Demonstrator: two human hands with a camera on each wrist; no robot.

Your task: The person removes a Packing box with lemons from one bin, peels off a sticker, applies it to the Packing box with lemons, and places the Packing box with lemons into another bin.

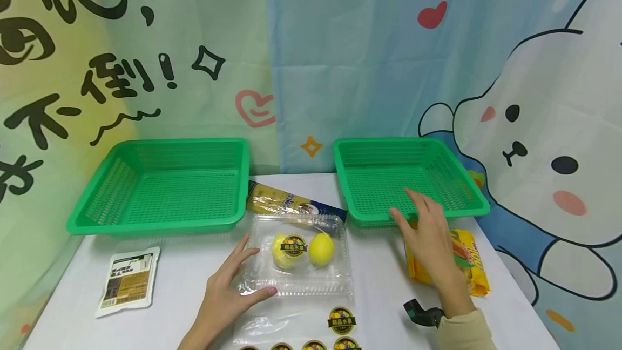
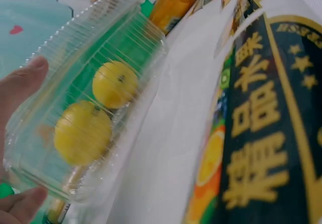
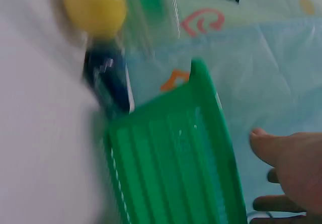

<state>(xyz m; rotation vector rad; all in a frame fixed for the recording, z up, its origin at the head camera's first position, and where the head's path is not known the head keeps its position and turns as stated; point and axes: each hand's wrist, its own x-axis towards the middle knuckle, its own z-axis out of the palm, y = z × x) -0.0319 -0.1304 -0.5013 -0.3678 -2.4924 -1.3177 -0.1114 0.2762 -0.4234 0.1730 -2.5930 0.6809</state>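
Observation:
My left hand [image 1: 230, 285] lies at the near left corner of a clear plastic clamshell box [image 1: 301, 285], thumb and fingers spread along its edge. Inside the box are two round yellow fruits [image 1: 321, 249], and a dark fruit sticker [image 1: 293, 246] shows on top. In the left wrist view, the box [image 2: 146, 68] has a ribbed lid, with my fingertips at its side. My right hand [image 1: 430, 236], fingers apart and holding nothing, hovers over a yellow snack packet [image 1: 473, 263] and the near rim of the right green basket [image 1: 418, 215], partly covering the packet.
Closest to me lies a clear sheet with several round fruit stickers [image 1: 342, 320]. Another green basket [image 1: 160, 228] stands at the back left, a white pouch [image 1: 128, 280] before it. Behind the box rests a gold and blue packet [image 1: 291, 201]. A printed curtain [image 1: 311, 69] hangs behind the table.

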